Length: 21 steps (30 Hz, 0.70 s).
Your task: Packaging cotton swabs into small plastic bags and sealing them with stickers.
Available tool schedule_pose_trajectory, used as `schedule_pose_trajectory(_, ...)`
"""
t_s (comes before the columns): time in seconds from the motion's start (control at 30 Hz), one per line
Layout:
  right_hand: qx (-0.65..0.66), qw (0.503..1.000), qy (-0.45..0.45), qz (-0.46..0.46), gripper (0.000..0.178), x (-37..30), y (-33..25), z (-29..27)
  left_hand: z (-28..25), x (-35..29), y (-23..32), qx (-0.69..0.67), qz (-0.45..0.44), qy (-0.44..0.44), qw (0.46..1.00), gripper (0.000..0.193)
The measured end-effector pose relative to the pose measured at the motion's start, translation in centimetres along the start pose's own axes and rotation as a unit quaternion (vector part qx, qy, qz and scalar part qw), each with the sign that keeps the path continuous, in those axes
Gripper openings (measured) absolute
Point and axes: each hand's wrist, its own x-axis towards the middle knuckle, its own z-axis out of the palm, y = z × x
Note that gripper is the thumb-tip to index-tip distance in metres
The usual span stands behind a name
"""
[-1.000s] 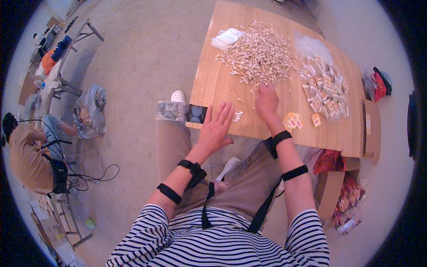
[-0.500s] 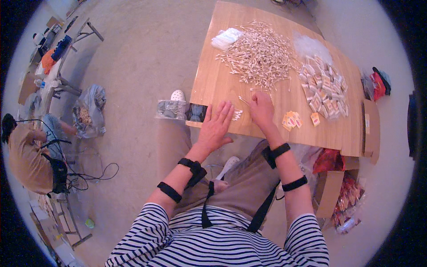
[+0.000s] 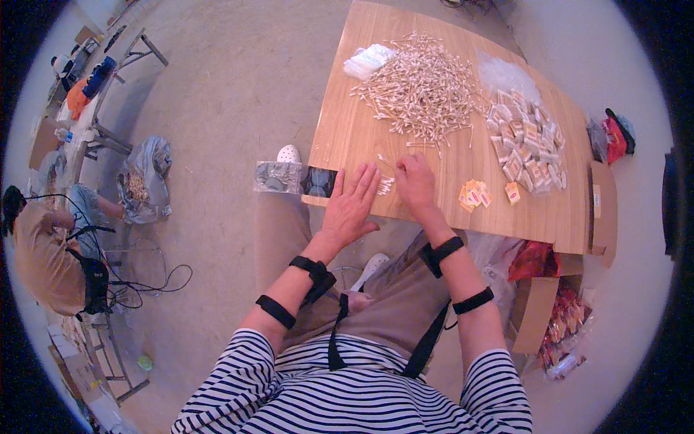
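My left hand (image 3: pixel 351 201) lies flat, fingers stretched out, near the front edge of the wooden table (image 3: pixel 499 217). Beside its fingertips sits a small bunch of cotton swabs (image 3: pixel 385 186), partly hidden by the hand. Just right of that bunch, the fingers of my right hand (image 3: pixel 416 182) are pinched on a cotton swab (image 3: pixel 386 161), whose shaft points away to the left. A large heap of loose cotton swabs (image 3: pixel 426 87) spreads over the far part of the table. Small orange and white cards (image 3: pixel 474 194) lie right of my right hand, with one single card (image 3: pixel 512 192) apart.
Filled small packets (image 3: pixel 528 141) are piled at the right, below clear plastic bags (image 3: pixel 508 78). White plastic sleeves (image 3: pixel 369 62) lie at the heap's left. A dark, clear-wrapped item (image 3: pixel 318 182) overhangs the left edge. Cardboard boxes (image 3: pixel 536 315) stand lower right; another person (image 3: pixel 54 257) sits left.
My right hand has moved slightly left and toward me, bringing the swab closer to the small bunch. My left hand stays in place.
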Motion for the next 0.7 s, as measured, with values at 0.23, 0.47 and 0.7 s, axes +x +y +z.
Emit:
schedule_pose_trajectory(0.23, 0.025, 0.995, -0.076, -0.057, 0.015, -0.7, -1.2, 0.2, 0.2, 0.1, 0.0, 0.006, -0.005, -0.007, 1.0, 0.123)
schedule_pose_trajectory(0.47, -0.111, 0.978, 0.071, 0.159, 0.007, 2.6, 2.2, -1.6, -0.2, 0.1, 0.3, -0.004, -0.003, -0.005, 1.0, 0.123)
schedule_pose_trajectory(0.7, -0.077, 0.993, 0.024, 0.082, 0.015, -0.4, 1.7, -1.3, 0.1, 0.1, 0.1, 0.016, -0.003, -0.01, 1.0, 0.124)
